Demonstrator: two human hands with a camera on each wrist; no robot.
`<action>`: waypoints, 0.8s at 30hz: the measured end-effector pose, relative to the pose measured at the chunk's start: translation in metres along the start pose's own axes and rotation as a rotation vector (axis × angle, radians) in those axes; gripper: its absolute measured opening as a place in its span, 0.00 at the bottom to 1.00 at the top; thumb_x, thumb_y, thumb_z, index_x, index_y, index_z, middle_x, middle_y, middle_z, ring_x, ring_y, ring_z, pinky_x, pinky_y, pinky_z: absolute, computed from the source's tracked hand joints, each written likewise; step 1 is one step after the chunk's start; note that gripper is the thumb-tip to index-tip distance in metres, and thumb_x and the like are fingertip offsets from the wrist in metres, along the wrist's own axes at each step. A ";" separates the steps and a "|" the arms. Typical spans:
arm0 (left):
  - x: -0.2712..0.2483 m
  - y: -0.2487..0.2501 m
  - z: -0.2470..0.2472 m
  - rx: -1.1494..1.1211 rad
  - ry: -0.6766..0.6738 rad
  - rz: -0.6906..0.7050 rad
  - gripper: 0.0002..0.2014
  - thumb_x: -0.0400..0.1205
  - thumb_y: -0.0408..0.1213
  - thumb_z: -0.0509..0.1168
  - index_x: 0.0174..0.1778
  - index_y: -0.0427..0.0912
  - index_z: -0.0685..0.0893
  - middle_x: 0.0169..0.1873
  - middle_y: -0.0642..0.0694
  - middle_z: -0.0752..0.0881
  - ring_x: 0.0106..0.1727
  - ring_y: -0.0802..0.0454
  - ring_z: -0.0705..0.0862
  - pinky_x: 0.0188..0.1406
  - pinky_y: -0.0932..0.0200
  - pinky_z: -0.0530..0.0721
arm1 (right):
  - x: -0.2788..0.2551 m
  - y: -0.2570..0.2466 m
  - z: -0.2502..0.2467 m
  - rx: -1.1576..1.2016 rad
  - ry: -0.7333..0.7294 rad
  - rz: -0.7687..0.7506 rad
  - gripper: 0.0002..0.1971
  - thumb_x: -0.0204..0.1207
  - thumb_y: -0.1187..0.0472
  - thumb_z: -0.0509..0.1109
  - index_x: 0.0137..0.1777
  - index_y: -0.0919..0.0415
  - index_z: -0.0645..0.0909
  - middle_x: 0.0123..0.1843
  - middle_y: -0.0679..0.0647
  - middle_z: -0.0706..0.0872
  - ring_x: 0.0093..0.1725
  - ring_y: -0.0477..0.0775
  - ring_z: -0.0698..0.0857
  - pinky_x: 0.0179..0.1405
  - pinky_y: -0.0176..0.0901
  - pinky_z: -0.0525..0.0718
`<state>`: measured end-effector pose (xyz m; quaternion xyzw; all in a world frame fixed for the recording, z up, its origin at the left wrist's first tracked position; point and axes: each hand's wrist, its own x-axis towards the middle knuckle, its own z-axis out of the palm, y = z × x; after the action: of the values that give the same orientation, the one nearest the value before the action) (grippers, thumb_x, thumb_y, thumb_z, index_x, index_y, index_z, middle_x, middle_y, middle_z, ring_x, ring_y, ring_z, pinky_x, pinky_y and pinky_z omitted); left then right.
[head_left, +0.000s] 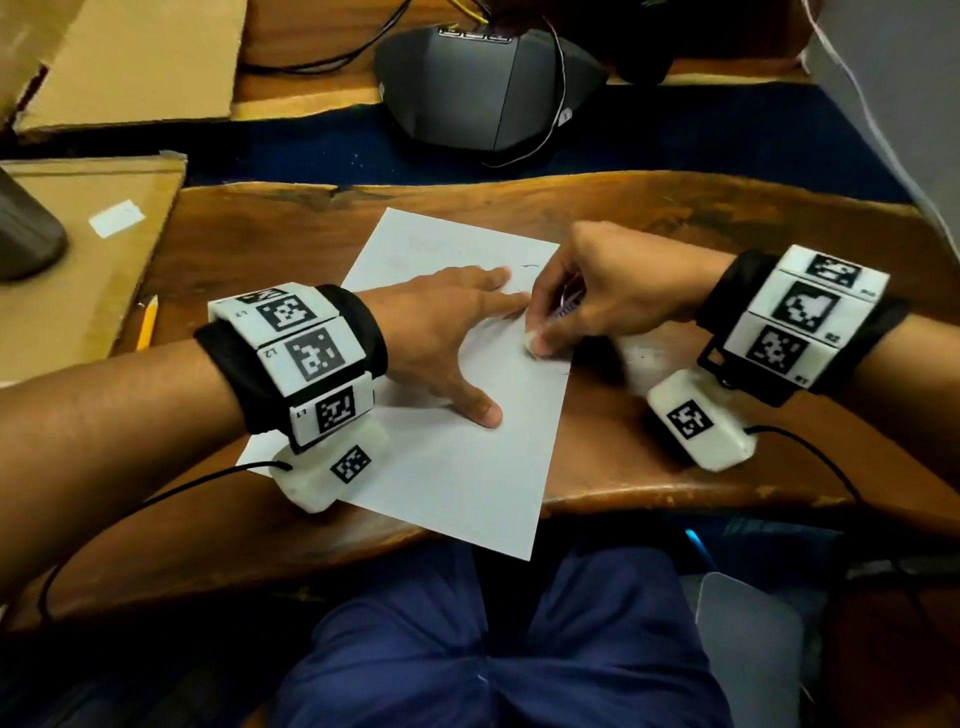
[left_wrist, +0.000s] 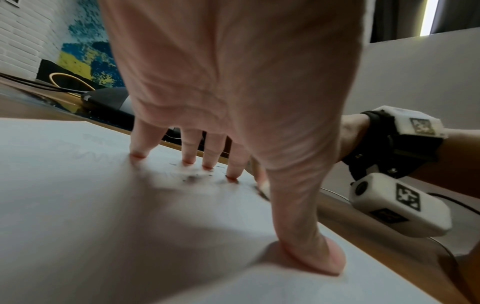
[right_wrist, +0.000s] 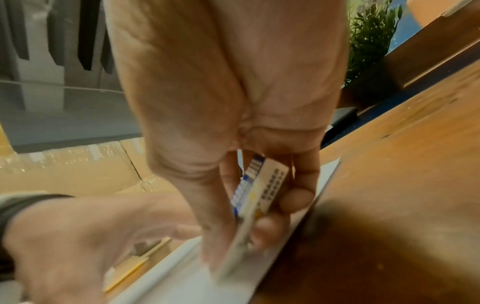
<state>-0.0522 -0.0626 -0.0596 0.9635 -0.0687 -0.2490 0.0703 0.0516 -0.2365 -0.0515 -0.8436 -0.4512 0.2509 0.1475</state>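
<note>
Where the right edge of the sheet passes mid-height, the eraser (head_left: 535, 338) stands tilted, white tip down on the paper (head_left: 457, 467), its blue-and-white printed sleeve pointing up toward the palm. The tip is blurred in the right wrist view.

Grip: the right hand (head_left: 613, 296) pinches the eraser, thumb along one side and curled fingers on the other.

The left hand (head_left: 441, 338) lies flat on the paper and holds nothing. Its fingers are straight and a little spread, and the thumb is splayed back toward the person. Its fingertips (left_wrist: 233, 168) press the sheet just beside the eraser tip.

Dark smudges (left_wrist: 192, 178) mark the paper around those fingertips. There are faint pencil lines higher up the sheet, too pale to read.

The paper sits askew on a brown wooden table (head_left: 701, 223), with its near corner hanging over the table's near edge above the person's blue trousers (head_left: 415, 649).

Both wrists wear black bands (head_left: 737, 291) carrying white blocks with black-and-white square patterns; a thin black cable runs from each.

To the left, well apart from the paper, a yellow pencil (head_left: 148, 322) lies along the edge of a cardboard sheet (head_left: 78, 280).

Beyond the far edge of the table, a grey device (head_left: 483, 88) sits on a dark blue strip (head_left: 727, 140), with cables around it.
</note>
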 end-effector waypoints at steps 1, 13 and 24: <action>0.000 0.000 0.000 -0.002 0.003 0.002 0.60 0.64 0.68 0.76 0.86 0.62 0.47 0.87 0.57 0.43 0.87 0.53 0.45 0.85 0.49 0.49 | 0.004 0.001 0.000 0.005 0.075 0.006 0.08 0.71 0.49 0.83 0.46 0.49 0.94 0.43 0.43 0.93 0.44 0.42 0.87 0.41 0.31 0.82; 0.000 0.000 0.001 0.037 0.015 -0.017 0.64 0.64 0.70 0.74 0.88 0.52 0.45 0.87 0.57 0.42 0.87 0.55 0.45 0.83 0.56 0.45 | 0.009 -0.001 -0.002 0.052 0.094 0.097 0.07 0.69 0.50 0.85 0.44 0.48 0.94 0.39 0.41 0.92 0.40 0.41 0.86 0.38 0.34 0.80; -0.004 0.002 -0.001 0.037 0.025 -0.023 0.62 0.65 0.68 0.75 0.88 0.50 0.47 0.87 0.55 0.44 0.87 0.53 0.47 0.83 0.54 0.48 | 0.004 -0.009 -0.001 0.033 -0.022 0.119 0.07 0.69 0.50 0.84 0.44 0.49 0.93 0.41 0.42 0.93 0.43 0.45 0.89 0.42 0.34 0.83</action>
<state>-0.0552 -0.0639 -0.0565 0.9684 -0.0615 -0.2363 0.0503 0.0485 -0.2283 -0.0475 -0.8636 -0.3976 0.2760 0.1411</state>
